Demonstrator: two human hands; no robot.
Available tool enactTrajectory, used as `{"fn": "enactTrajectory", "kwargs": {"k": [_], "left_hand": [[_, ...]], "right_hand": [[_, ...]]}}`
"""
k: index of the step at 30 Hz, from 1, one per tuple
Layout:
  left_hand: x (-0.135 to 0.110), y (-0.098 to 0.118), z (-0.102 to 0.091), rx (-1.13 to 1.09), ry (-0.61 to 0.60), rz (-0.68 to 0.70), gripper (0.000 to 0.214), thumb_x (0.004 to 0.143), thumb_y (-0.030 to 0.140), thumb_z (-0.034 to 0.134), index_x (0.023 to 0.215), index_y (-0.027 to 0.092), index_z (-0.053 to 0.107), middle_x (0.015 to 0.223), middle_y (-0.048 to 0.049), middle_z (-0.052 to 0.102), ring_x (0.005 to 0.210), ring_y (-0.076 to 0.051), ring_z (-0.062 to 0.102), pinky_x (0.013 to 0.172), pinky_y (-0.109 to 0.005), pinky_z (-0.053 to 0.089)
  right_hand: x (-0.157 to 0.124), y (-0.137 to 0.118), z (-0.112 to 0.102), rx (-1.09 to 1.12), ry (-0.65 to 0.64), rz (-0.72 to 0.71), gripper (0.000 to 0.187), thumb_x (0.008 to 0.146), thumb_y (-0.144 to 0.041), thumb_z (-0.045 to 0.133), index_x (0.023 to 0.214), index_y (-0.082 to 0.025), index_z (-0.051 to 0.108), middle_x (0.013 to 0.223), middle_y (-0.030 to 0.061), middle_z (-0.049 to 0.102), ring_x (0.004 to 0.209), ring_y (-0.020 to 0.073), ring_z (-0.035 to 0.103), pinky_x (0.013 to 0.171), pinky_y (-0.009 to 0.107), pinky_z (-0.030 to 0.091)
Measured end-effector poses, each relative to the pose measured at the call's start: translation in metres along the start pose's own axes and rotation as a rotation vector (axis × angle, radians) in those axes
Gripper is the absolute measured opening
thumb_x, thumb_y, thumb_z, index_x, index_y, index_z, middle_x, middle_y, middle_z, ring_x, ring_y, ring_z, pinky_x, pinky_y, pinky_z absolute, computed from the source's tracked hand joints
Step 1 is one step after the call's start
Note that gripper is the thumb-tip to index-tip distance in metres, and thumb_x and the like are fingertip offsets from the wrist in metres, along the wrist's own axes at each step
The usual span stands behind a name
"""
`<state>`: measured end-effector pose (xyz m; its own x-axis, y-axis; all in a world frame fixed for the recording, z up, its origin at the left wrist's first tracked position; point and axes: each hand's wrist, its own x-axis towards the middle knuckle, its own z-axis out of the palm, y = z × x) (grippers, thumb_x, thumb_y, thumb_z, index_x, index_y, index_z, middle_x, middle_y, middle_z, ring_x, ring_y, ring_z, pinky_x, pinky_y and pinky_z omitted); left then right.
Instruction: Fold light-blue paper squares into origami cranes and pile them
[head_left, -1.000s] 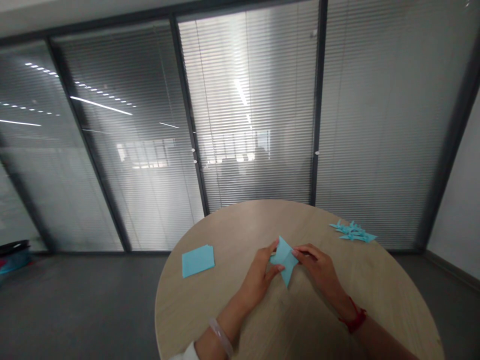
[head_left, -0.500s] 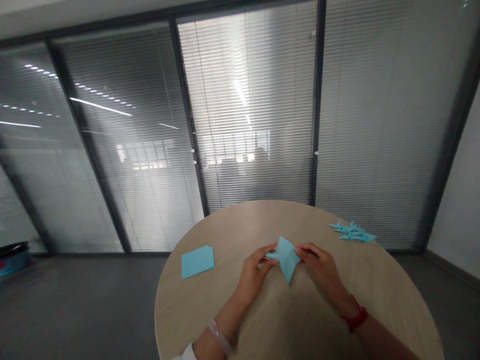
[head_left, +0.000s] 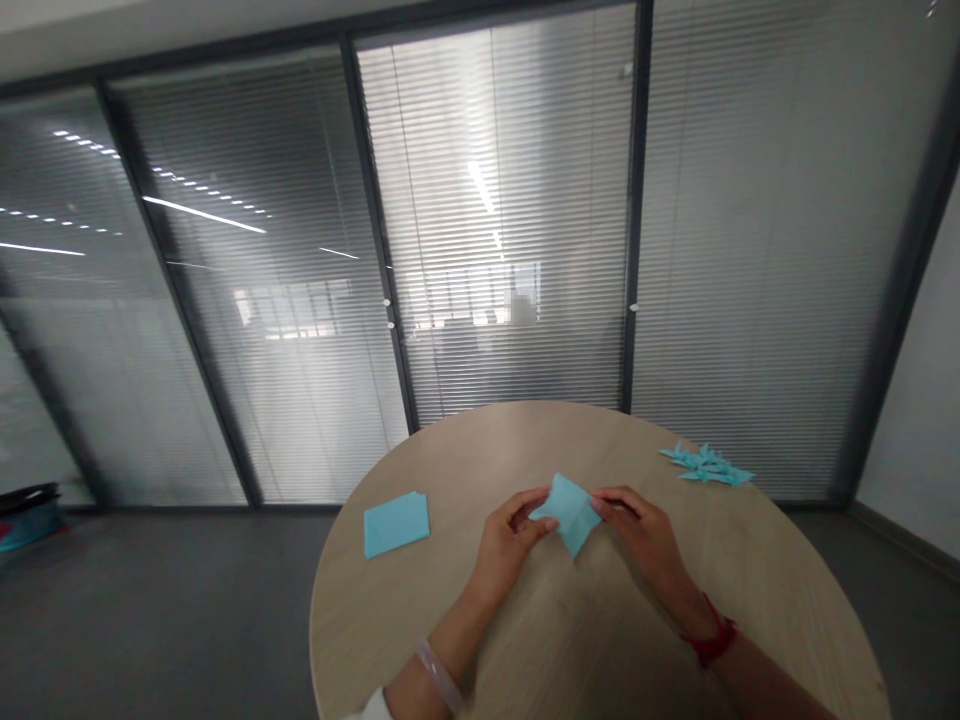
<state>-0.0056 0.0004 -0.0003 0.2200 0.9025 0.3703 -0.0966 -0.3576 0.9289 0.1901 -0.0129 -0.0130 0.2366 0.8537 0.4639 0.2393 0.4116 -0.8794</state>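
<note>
A partly folded sheet of light-blue origami paper (head_left: 571, 512) is held between my two hands above the middle of the table. My left hand (head_left: 510, 535) pinches its left side between thumb and fingers. On the right edge, the thumb and fingertips of my right hand (head_left: 637, 525) grip the paper. One point of the paper faces up and away, another hangs down toward me. Its creases are too faint to make out fully.
The round wooden table (head_left: 420, 640) carries a stack of blue paper (head_left: 396, 524) at the left. Several folded blue paper pieces (head_left: 706, 465) lie in a pile near the right edge. Glass panels with blinds (head_left: 510, 220) stand behind the table.
The paper between my hands looks wider and more opened out at the left, and its lower point has drawn up a little. Both hands stay nearly in place.
</note>
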Motion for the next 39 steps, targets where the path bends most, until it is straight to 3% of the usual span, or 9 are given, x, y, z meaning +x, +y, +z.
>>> {"fn": "enactTrajectory", "kwargs": {"k": [5,13,22,28,33,39], "left_hand": [[0.001,0.000,0.001,-0.070,0.009,-0.026,0.037,0.064,0.024,0.076,0.100,0.018,0.070,0.102,-0.0077,0.071,0.093,-0.020,0.063,0.082,-0.030,0.049],[0.000,0.006,0.002,0.125,0.108,-0.016,0.040,0.062,0.023,0.077,0.101,0.018,0.071,0.092,-0.0051,0.072,0.077,-0.017,0.060,0.069,-0.025,0.047],[0.001,0.002,-0.002,0.121,0.120,0.038,0.034,0.069,0.028,0.072,0.102,0.019,0.071,0.103,-0.0080,0.071,0.089,-0.022,0.064,0.082,-0.032,0.048],[0.001,0.003,-0.003,0.196,0.154,0.070,0.026,0.072,0.030,0.070,0.095,0.020,0.074,0.099,-0.0080,0.073,0.090,-0.023,0.064,0.085,-0.034,0.046],[0.002,0.000,-0.006,0.292,0.130,0.145,0.025,0.078,0.038,0.064,0.091,0.021,0.075,0.090,-0.0083,0.071,0.086,-0.022,0.062,0.078,-0.032,0.047],[0.000,0.002,-0.007,0.391,0.106,0.170,0.032,0.081,0.042,0.060,0.103,0.023,0.072,0.079,-0.0048,0.061,0.076,-0.018,0.056,0.071,-0.029,0.044]], "right_hand": [[0.000,0.002,0.001,-0.025,-0.012,-0.028,0.029,0.075,-0.047,0.064,0.081,-0.020,0.071,0.083,0.0071,0.072,0.078,0.0229,0.065,0.070,0.031,0.050],[-0.002,0.005,0.005,-0.049,-0.050,-0.064,0.027,0.076,-0.045,0.063,0.084,-0.020,0.071,0.086,0.0071,0.071,0.080,0.0225,0.065,0.071,0.031,0.050],[-0.005,0.000,0.006,0.016,-0.107,-0.033,0.028,0.073,-0.046,0.067,0.085,-0.020,0.070,0.085,0.0065,0.072,0.078,0.0219,0.067,0.069,0.029,0.053],[-0.006,-0.004,0.007,0.040,-0.092,-0.012,0.031,0.070,-0.049,0.069,0.083,-0.020,0.070,0.081,0.0063,0.072,0.075,0.0218,0.068,0.068,0.029,0.054],[-0.006,-0.008,0.006,0.030,-0.060,-0.004,0.033,0.069,-0.050,0.069,0.082,-0.020,0.070,0.081,0.0065,0.073,0.074,0.0226,0.067,0.068,0.031,0.054],[-0.006,-0.007,0.004,0.048,-0.011,0.008,0.029,0.071,-0.046,0.068,0.083,-0.020,0.070,0.083,0.0065,0.073,0.076,0.0227,0.067,0.069,0.031,0.053]]}}
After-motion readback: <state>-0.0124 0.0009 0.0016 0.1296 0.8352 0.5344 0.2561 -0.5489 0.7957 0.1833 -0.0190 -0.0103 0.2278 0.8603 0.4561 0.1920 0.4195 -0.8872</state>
